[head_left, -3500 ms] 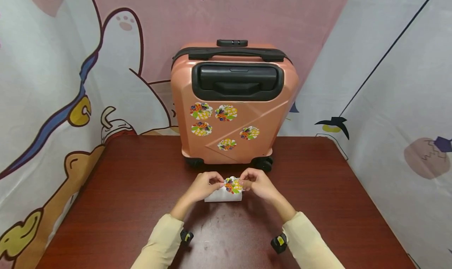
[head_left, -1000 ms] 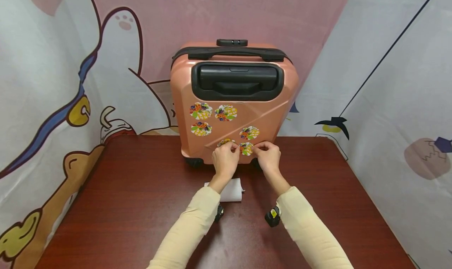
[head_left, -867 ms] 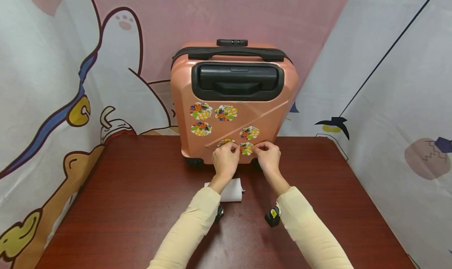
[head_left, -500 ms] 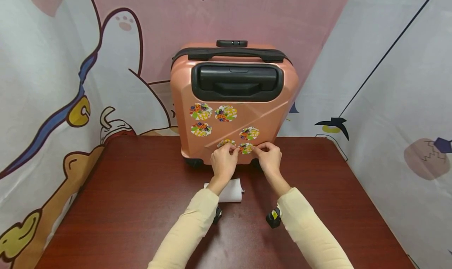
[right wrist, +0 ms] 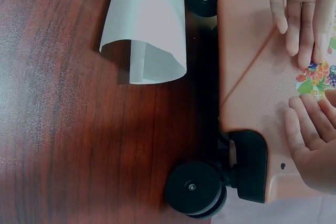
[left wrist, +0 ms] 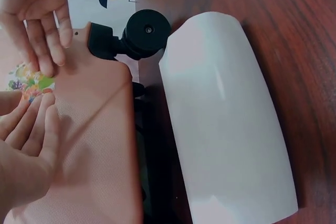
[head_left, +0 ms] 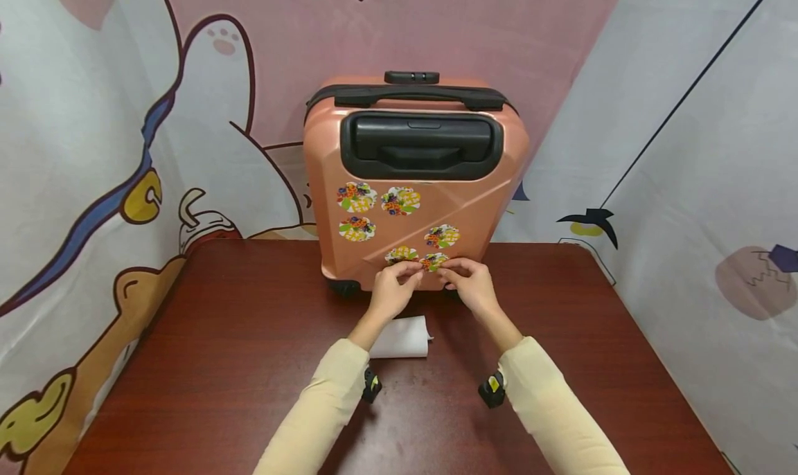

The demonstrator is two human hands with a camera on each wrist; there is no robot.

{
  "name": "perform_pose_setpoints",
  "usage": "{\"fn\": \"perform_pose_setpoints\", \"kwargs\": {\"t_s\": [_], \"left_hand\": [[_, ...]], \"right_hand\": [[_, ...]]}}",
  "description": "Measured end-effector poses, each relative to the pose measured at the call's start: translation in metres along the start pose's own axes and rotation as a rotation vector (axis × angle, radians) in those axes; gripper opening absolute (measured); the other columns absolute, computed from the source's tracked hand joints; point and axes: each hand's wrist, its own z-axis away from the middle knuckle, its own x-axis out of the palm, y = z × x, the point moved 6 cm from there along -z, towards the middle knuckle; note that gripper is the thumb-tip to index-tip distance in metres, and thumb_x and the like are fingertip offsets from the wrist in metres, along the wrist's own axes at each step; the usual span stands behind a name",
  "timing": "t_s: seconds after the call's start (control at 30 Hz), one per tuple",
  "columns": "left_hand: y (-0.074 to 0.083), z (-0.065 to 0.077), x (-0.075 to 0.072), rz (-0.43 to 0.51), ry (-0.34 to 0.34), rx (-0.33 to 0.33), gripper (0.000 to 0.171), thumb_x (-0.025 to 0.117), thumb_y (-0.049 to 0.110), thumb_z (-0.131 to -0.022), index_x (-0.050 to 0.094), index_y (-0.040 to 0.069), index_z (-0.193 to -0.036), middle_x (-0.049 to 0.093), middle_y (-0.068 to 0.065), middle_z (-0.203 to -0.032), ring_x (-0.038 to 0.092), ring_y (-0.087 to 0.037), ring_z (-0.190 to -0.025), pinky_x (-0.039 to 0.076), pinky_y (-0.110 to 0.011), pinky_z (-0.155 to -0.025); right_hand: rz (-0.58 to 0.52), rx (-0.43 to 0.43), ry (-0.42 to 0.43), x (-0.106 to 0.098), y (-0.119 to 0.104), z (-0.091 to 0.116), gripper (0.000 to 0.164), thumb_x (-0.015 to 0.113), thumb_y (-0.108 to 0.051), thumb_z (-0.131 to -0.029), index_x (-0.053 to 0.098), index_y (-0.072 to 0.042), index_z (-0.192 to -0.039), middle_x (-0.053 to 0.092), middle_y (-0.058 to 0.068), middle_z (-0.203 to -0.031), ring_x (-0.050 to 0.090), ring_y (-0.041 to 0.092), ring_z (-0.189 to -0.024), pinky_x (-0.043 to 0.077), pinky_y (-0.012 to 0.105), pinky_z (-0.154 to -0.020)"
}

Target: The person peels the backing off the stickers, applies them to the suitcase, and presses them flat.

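Observation:
A pink hard-shell suitcase [head_left: 476,208] stands upright on the table, its handle side facing me. Low on that side is a flower-shaped fruit sticker [head_left: 433,262], flat against the shell. My left hand [head_left: 391,293] touches the sticker's left edge with extended fingertips. From the right, my right hand [head_left: 474,289] lays its fingertips on the opposite edge. Both wrist views show the fingers rather straight at the sticker [right wrist: 315,80], covering parts of it. Several similar stickers, such as one fruit sticker [head_left: 442,236] just above, are on the shell.
A curled white sheet [head_left: 402,338] lies on the brown table [head_left: 249,364] before the suitcase, beneath my forearms. Black wheels [right wrist: 194,188] stick out at the suitcase's bottom. Behind hangs a printed cartoon cloth [head_left: 499,32].
Earlier, both hands held the sticker above the white sheet, then carried it forward to the suitcase. Pinching fingertips at its edges have since straightened onto it, and the left wrist has shifted slightly left.

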Motion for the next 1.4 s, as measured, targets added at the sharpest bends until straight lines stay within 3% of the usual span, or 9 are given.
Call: {"fn": "perform_pose_setpoints", "kwargs": {"t_s": [0.2, 0.4, 0.5, 0.93, 1.03, 1.27, 1.4], "left_hand": [[-0.001, 0.0, -0.001, 0.009, -0.06, -0.017, 0.022, 0.058, 0.009, -0.089, 0.064, 0.002, -0.109, 0.066, -0.01, -0.103, 0.063, -0.022, -0.09, 0.05, -0.027, -0.073], [-0.001, -0.001, -0.001, 0.009, -0.074, -0.002, 0.023, 0.058, 0.007, -0.089, 0.063, 0.002, -0.11, 0.066, -0.01, -0.103, 0.062, -0.022, -0.09, 0.05, -0.028, -0.074], [-0.001, -0.001, -0.001, -0.003, -0.071, -0.006, 0.023, 0.059, 0.007, -0.088, 0.063, 0.002, -0.11, 0.066, -0.01, -0.102, 0.062, -0.021, -0.09, 0.05, -0.028, -0.075], [-0.001, -0.001, -0.002, 0.009, -0.079, -0.008, 0.024, 0.059, 0.006, -0.088, 0.062, 0.002, -0.112, 0.066, -0.01, -0.103, 0.061, -0.021, -0.092, 0.049, -0.032, -0.078], [-0.001, -0.002, -0.003, 0.018, -0.084, -0.01, 0.025, 0.059, 0.005, -0.088, 0.062, 0.002, -0.112, 0.066, -0.01, -0.103, 0.061, -0.022, -0.093, 0.049, -0.031, -0.078], [-0.001, -0.001, -0.004, 0.004, -0.083, -0.007, 0.024, 0.059, 0.007, -0.088, 0.062, 0.003, -0.112, 0.066, -0.01, -0.099, 0.062, -0.022, -0.09, 0.05, -0.028, -0.075], [-0.001, 0.0, -0.004, 0.003, -0.089, -0.007, 0.024, 0.058, 0.008, -0.089, 0.062, 0.003, -0.112, 0.066, -0.01, -0.099, 0.062, -0.023, -0.09, 0.05, -0.029, -0.074]], "right_hand": [[-0.001, 0.022, -0.042, 0.001, -0.002, 0.0, 0.019, 0.058, -0.003, -0.088, 0.062, 0.008, -0.103, 0.064, 0.025, -0.096, 0.061, 0.038, -0.087, 0.053, 0.031, -0.066], [-0.045, -0.049, -0.07, 0.002, -0.021, -0.001, 0.021, 0.058, -0.003, -0.088, 0.062, 0.009, -0.104, 0.063, 0.026, -0.098, 0.061, 0.039, -0.087, 0.049, 0.049, -0.073], [-0.065, -0.066, -0.092, 0.004, -0.028, -0.002, 0.021, 0.058, -0.004, -0.088, 0.061, 0.009, -0.105, 0.063, 0.026, -0.1, 0.06, 0.04, -0.088, 0.048, 0.051, -0.072], [0.037, 0.006, -0.168, 0.014, 0.002, 0.001, 0.023, 0.056, 0.002, -0.087, 0.06, 0.009, -0.108, 0.063, 0.021, -0.104, 0.064, 0.023, -0.085, 0.051, 0.042, -0.072], [0.04, -0.002, -0.187, 0.013, -0.005, 0.0, 0.023, 0.057, 0.002, -0.087, 0.06, 0.009, -0.109, 0.062, 0.022, -0.105, 0.064, 0.021, -0.086, 0.051, 0.041, -0.073], [0.05, -0.071, -0.227, 0.012, -0.032, -0.003, 0.024, 0.058, -0.002, -0.088, 0.062, 0.004, -0.111, 0.063, 0.019, -0.106, 0.061, 0.027, -0.094, 0.05, 0.025, -0.067], [0.038, -0.059, -0.25, 0.014, -0.029, -0.002, 0.024, 0.057, -0.001, -0.088, 0.061, 0.005, -0.111, 0.062, 0.02, -0.107, 0.059, 0.031, -0.098, 0.05, 0.028, -0.07]]}}
